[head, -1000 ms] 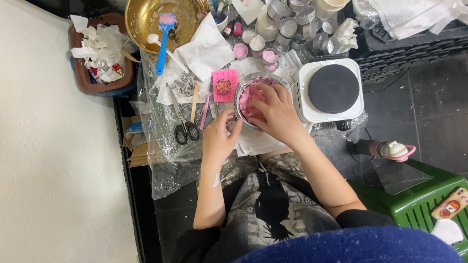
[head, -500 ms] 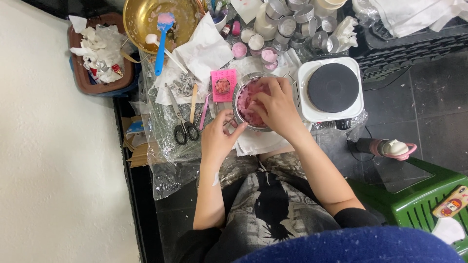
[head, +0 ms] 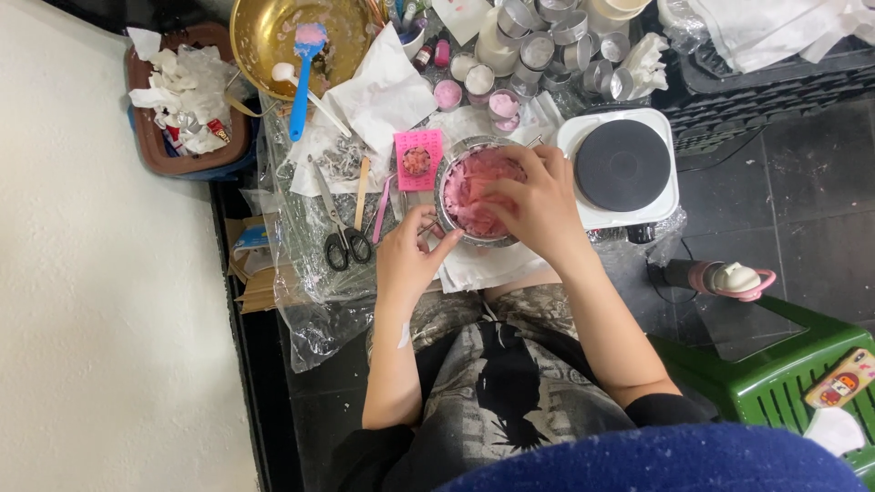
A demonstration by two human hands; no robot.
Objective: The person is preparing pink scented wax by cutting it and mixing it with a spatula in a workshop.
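1. Curled fingers of the right hand [head: 538, 205] are pressing down into the pink material inside the metal bowl [head: 480, 193]; whether they are gripping any of it cannot be told.
2. Fingers of the left hand [head: 410, 260] are lying loosely bent and partly open, with the thumb and fingertips touching the bowl's near-left rim and steadying it.
3. Both forearms are reaching forward from the lap, with the right wrist arching over the bowl's near edge.
4. Just right of the bowl, a white hot plate [head: 622, 169] is sitting.
5. Just left of the bowl, a pink square mould [head: 417, 158] is lying; farther left, scissors [head: 339, 228] are resting on clear plastic sheeting.
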